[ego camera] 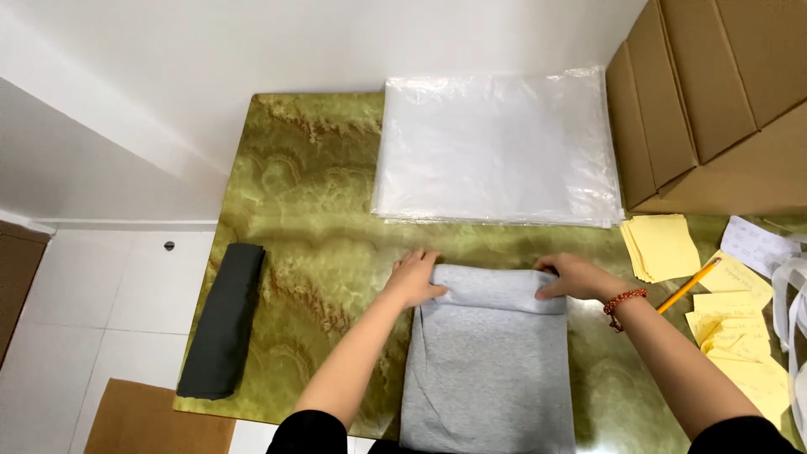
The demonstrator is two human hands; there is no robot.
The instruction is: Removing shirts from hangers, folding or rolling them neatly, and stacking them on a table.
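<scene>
desk [319, 210]: glossy, marbled green-gold stone look, pretty smooth
grey garment [487, 370]: soft matt knit cloth
dark roll [223, 319]: matt charcoal fabric
plastic bags [496, 147]: thin, clear, shiny film
boxes [714, 92]: plain matt brown cardboard
yellow slips [664, 245]: dull paper

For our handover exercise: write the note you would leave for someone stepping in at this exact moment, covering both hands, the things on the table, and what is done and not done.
Left hand: grips the left end of the roll at the far end of the grey garment.
Right hand: grips the right end of that roll.
Done: far end rolled over; the rest lies flat toward the person.
Left: the flat part is not rolled.
Nearby on the green table: a rolled dark garment at left, clear plastic bags behind, yellow paper slips and a pencil at right.
</scene>
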